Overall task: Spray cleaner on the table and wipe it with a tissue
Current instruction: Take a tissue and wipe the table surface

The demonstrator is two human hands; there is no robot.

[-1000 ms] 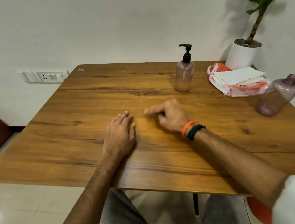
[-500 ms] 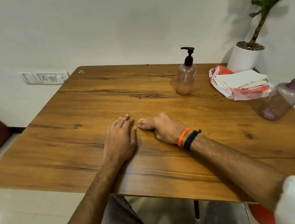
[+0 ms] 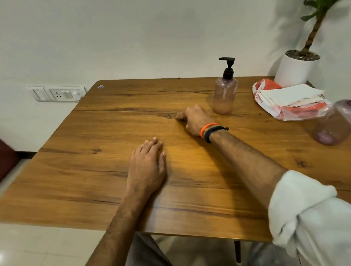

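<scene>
A pump bottle [image 3: 225, 91] of pinkish cleaner with a black pump head stands upright at the back of the wooden table [image 3: 88, 160]. White tissues [image 3: 289, 95] lie stacked on an orange and white plastic pack at the back right. My left hand [image 3: 146, 166] rests flat on the table near its middle, fingers straight. My right hand [image 3: 192, 118] is stretched forward, just left of the pump bottle and apart from it, with its fingers loosely curled and nothing in it. Orange and black bands sit on that wrist.
A capless purple-tinted bottle [image 3: 337, 121] stands at the table's right edge. A potted plant in a white pot [image 3: 296, 68] stands behind the tissues. A wall socket panel [image 3: 57, 94] is on the wall at left. Tiled floor lies below the near edge.
My right hand has moved forward and to the right, away from my left hand and close to the pump bottle. My left hand stays flat in place.
</scene>
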